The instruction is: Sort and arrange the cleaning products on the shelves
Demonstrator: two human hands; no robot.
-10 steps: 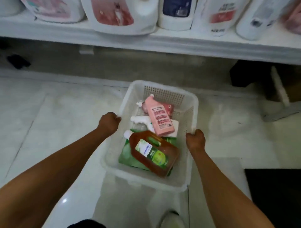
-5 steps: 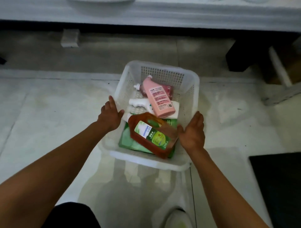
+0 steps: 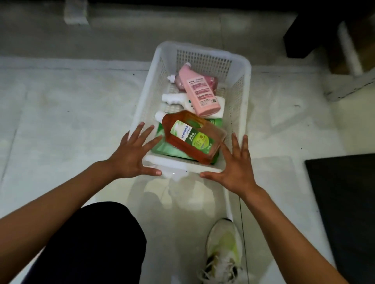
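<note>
A white perforated plastic basket stands on the pale floor. Inside lie an amber bottle with a green label, a pink bottle, a white bottle under it, a second pink bottle behind, and a green pack at the bottom. My left hand hovers at the basket's near left corner with fingers spread. My right hand is spread the same way at the near right corner. Neither hand holds anything.
A dark gap under the shelf runs along the top. A white shelf foot stands at top left. A black mat lies at the right. My knee in dark trousers and my white shoe are below the basket.
Both hands have let go of the basket's side rims and drawn back to its near corners with fingers spread. The basket now rests on the floor, and the view has tilted downward.
</note>
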